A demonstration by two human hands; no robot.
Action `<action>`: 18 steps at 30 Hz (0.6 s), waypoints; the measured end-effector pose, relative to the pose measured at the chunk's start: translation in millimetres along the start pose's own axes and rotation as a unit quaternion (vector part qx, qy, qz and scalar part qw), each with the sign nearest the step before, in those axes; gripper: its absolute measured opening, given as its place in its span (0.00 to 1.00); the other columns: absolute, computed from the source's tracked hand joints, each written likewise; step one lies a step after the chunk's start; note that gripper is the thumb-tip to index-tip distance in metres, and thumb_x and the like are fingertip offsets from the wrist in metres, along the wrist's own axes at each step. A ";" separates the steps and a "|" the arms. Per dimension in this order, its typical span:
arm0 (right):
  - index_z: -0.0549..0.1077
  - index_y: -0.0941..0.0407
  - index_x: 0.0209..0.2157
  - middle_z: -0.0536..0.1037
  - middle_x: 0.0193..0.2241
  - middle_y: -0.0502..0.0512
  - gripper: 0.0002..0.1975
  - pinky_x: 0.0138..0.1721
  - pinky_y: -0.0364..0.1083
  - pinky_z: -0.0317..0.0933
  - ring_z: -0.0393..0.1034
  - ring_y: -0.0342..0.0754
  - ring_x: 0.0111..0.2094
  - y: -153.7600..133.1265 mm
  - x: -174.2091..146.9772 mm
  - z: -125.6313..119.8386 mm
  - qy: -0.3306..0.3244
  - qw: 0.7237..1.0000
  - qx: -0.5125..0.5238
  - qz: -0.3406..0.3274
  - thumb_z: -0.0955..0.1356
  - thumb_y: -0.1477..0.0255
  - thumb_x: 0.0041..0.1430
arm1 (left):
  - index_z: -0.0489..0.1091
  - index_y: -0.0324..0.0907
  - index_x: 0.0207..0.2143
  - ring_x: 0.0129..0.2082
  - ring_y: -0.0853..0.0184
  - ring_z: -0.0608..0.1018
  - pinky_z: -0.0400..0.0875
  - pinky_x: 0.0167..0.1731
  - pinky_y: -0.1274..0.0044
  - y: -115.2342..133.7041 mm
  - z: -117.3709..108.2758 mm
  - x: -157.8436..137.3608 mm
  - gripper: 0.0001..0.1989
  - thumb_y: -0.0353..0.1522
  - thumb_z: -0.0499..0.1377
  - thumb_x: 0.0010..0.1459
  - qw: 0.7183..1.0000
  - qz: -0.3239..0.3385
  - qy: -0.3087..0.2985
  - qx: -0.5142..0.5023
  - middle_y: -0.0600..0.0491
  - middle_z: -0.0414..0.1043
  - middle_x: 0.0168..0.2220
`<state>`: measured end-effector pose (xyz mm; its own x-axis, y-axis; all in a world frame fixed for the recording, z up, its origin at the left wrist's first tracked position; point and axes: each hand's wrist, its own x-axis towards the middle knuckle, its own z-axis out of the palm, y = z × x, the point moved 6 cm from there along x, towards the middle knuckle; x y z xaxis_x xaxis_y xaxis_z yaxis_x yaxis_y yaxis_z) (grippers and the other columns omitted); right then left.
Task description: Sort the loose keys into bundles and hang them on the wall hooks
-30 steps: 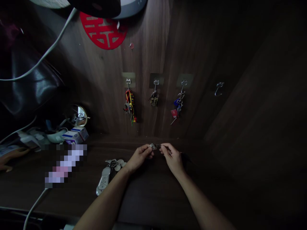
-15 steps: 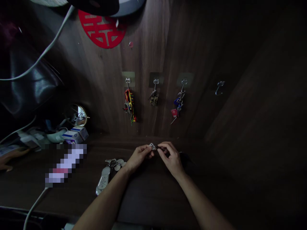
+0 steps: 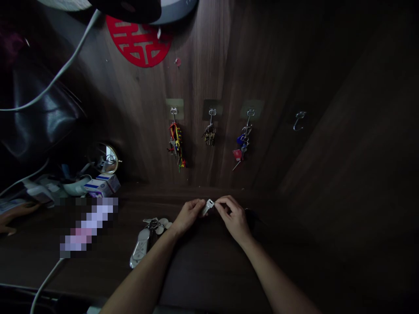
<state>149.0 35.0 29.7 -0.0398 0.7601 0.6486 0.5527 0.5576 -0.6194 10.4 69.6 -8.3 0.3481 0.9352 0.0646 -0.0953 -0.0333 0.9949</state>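
Note:
A small silver key [image 3: 209,204] is held between my two hands above the dark wooden surface, its head up and to the right. My left hand [image 3: 190,214] pinches it from the lower left. My right hand [image 3: 233,214] is closed, thumb and index fingertips meeting at the edge of the key's head. Whether anything else is tucked in the right fingers is hidden. To the left of my left forearm lies a bunch of keys [image 3: 159,225] with a grey remote fob [image 3: 140,248].
On the wooden wall, three hooks carry a key bunch with colourful cords [image 3: 176,146], a ring of keys [image 3: 210,136] and keys with blue and red tags [image 3: 242,144]. A bare hook [image 3: 299,121] is farther right. Small boxes [image 3: 102,185] and a round mirror [image 3: 110,159] stand left.
The key between my hands has turned, so its flat head and blade show more fully now. Both hands stay in nearly the same place.

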 end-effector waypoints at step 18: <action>0.71 0.56 0.26 0.72 0.20 0.49 0.13 0.23 0.41 0.63 0.67 0.43 0.22 16.9 -0.6 7.8 0.006 0.964 0.212 0.158 0.68 0.59 0.50 | 0.72 0.39 0.37 0.35 0.67 0.71 0.65 0.37 0.77 7.7 16.6 -7.3 0.19 0.44 0.61 0.49 0.996 0.004 -0.070 -0.064 0.51 0.71 0.35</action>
<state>151.9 46.6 15.5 0.0862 0.9115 0.4023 0.1457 0.3879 -0.9101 22.7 56.7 0.2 0.4720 0.8767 0.0923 -0.2135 0.0121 0.9769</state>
